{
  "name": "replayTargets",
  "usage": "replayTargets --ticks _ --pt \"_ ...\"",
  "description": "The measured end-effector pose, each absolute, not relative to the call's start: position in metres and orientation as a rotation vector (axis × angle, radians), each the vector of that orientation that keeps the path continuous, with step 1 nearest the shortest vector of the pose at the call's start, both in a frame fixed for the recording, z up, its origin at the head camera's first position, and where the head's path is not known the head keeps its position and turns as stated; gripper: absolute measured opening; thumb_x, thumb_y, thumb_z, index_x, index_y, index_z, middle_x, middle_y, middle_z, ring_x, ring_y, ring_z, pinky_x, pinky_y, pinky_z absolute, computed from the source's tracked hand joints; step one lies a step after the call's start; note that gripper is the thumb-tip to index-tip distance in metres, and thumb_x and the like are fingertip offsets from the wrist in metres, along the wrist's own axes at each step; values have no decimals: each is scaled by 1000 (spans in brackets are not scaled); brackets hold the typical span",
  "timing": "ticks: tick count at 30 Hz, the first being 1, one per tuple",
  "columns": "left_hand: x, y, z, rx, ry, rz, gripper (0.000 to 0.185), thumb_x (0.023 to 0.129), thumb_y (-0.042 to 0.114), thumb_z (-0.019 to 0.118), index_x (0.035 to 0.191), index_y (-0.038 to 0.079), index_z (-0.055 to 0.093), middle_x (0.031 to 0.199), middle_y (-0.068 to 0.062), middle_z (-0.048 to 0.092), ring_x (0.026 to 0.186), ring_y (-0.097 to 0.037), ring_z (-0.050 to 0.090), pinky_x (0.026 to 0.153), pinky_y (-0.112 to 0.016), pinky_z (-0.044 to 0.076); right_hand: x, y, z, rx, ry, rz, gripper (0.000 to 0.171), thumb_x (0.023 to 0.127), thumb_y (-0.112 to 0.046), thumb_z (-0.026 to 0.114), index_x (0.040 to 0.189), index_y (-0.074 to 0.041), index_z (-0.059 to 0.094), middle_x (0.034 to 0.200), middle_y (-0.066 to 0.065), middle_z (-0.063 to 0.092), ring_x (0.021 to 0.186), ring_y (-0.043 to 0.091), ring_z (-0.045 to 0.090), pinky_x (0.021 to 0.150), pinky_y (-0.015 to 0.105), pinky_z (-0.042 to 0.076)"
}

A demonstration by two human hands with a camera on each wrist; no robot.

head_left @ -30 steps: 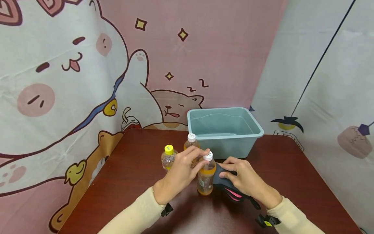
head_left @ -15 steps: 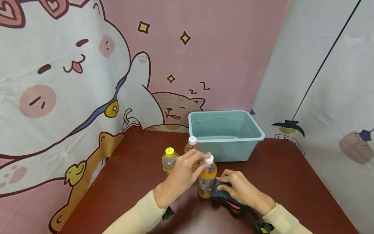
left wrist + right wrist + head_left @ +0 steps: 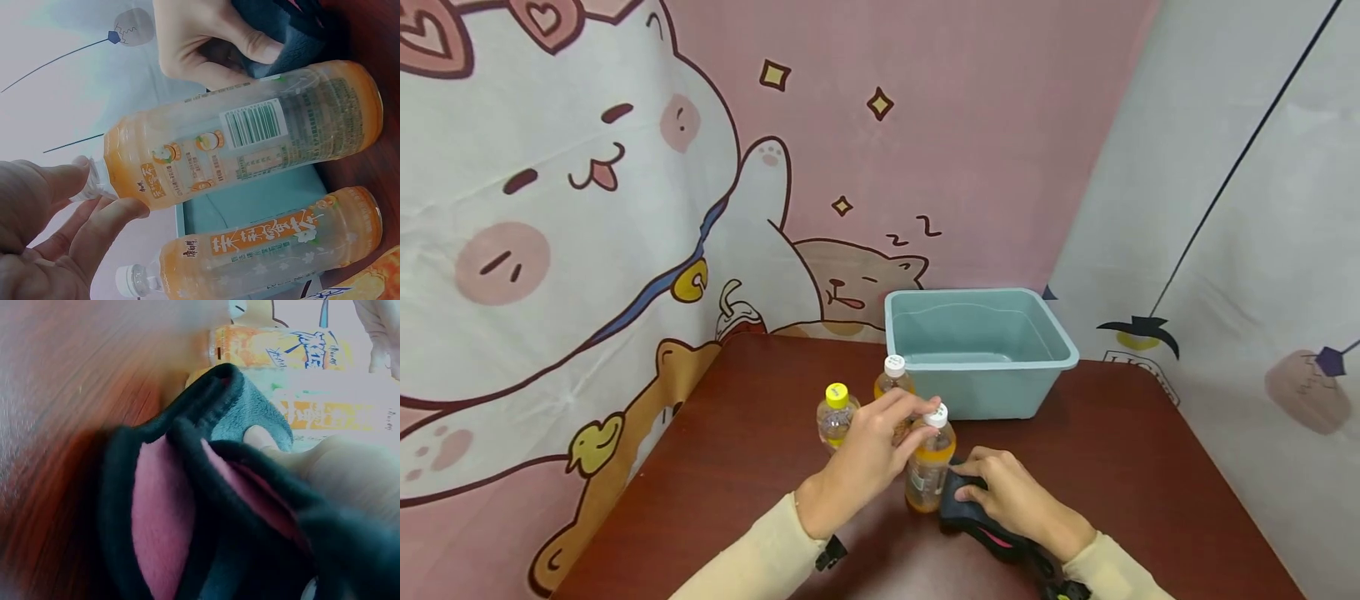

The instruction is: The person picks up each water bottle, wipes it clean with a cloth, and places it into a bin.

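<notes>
My left hand [image 3: 871, 435] pinches the white-capped neck of a clear plastic drink bottle [image 3: 925, 479] with orange bands, which stands upright on the table. In the left wrist view, thumb and fingertips surround the bottle's neck. My right hand [image 3: 1018, 496] grips a dark grey fuzzy cloth item [image 3: 961, 510] with black edging, low against the bottle's right side. The right wrist view shows the pink lining [image 3: 164, 506] of this folded item. Behind the left hand stand a second white-capped bottle [image 3: 893, 382] and a yellow-capped bottle [image 3: 837, 417], both partly hidden.
A light blue plastic bin [image 3: 977, 387] stands at the back of the dark red-brown table [image 3: 752, 467], just behind the bottles. A cloth backdrop [image 3: 985, 142] with cartoon animals hangs beyond the table.
My right hand has moved the cloth item down along the bottle's side, nearer to me. The left hand has kept its hold on the neck. The head view has shifted slightly.
</notes>
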State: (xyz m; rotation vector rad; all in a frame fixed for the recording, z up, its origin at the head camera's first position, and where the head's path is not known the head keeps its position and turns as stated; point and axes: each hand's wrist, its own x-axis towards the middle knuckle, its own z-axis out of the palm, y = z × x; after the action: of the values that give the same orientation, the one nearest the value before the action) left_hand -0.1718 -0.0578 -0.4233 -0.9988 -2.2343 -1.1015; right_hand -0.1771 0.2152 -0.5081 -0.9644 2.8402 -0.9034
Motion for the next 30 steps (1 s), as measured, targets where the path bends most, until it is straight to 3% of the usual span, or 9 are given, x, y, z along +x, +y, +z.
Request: replayTargets --ticks 7,17,21,26,30 --pt "-172 -58 -429 -993 -2209 -1098 29 101 11 91 129 7 82 127 -7 82 108 -18 86 88 -25 71 -168 217 -506 -993 2885 -1032 38 103 -20 90 136 -2 85 110 -4 80 87 -5 65 71 20 58" --pt "-171 -58 -425 -1009 -2208 -1100 26 103 13 90 128 8 81 127 -8 81 105 -18 85 84 -23 71 -161 216 -481 -990 3066 -1229 40 96 -16 96 135 -12 86 115 -13 84 105 5 79 86 26 67" --pt "-171 -58 -423 -1033 -2213 -1110 29 104 14 88 131 8 81 130 -7 81 103 -16 84 83 -18 68 -162 218 -467 -1051 3110 -1345 43 92 -10 98 134 -16 86 116 -10 86 102 6 80 85 19 64" --pt "-173 -59 -421 -1034 -2223 -1089 30 103 13 89 132 9 82 127 -7 81 103 -16 83 85 -26 71 -167 212 -447 -1225 3067 -1510 48 89 1 98 134 -12 87 112 -4 85 96 8 79 83 12 61" --pt "-175 -61 -423 -1031 -2227 -1075 30 102 12 90 131 9 82 123 -7 81 97 -15 81 83 -28 72 -169 205 -441 -1285 3017 -1570 47 89 2 98 134 -9 88 110 -1 82 88 8 75 72 14 60"
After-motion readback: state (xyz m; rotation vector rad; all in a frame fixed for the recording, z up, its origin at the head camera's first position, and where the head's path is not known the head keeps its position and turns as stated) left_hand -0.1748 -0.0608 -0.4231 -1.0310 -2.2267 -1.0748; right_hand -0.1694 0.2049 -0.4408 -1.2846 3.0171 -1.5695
